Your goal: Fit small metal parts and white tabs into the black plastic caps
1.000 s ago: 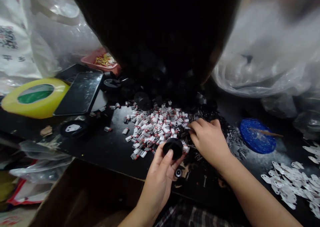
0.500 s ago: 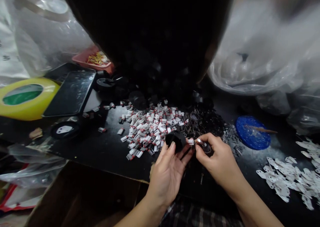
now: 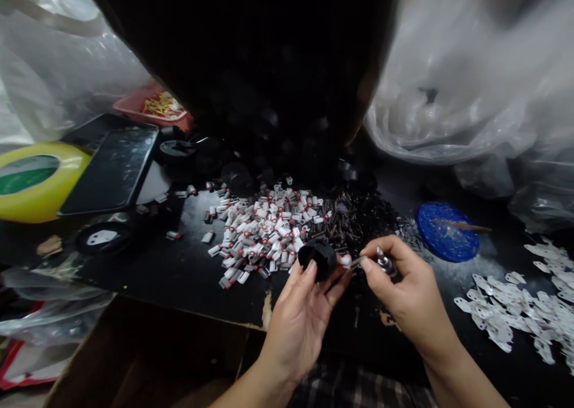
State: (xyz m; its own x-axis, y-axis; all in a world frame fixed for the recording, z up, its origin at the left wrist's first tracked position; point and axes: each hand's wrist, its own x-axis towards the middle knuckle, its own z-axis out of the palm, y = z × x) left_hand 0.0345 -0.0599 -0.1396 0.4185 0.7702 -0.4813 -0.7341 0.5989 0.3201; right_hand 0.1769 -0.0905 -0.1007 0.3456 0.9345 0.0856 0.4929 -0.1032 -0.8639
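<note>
My left hand [image 3: 301, 312] holds a small round black plastic part [image 3: 317, 258] between thumb and fingers, tilted on its side above the near edge of the black table [image 3: 179, 270]. A small white piece sticks out at the part's right. My right hand [image 3: 403, 291] is closed in a pinch on a thin metal spring [image 3: 356, 262] whose tip touches that white piece; a small silver piece [image 3: 385, 263] shows between its fingers. Just beyond the hands lie a heap of white-and-red small pieces [image 3: 264, 231] and a dark heap of springs [image 3: 359, 219].
A big black bag of parts [image 3: 269, 85] looms at the back, clear plastic bags on both sides. A yellow tape roll [image 3: 36, 180], a dark phone [image 3: 112, 169] and a red tray [image 3: 152, 106] sit left. A blue lid [image 3: 446, 239] and white flat pieces [image 3: 515, 312] lie right.
My right hand left the spring heap, came toward me with a spring and brought it to the black part. My left hand lifted and tilted the part toward it.
</note>
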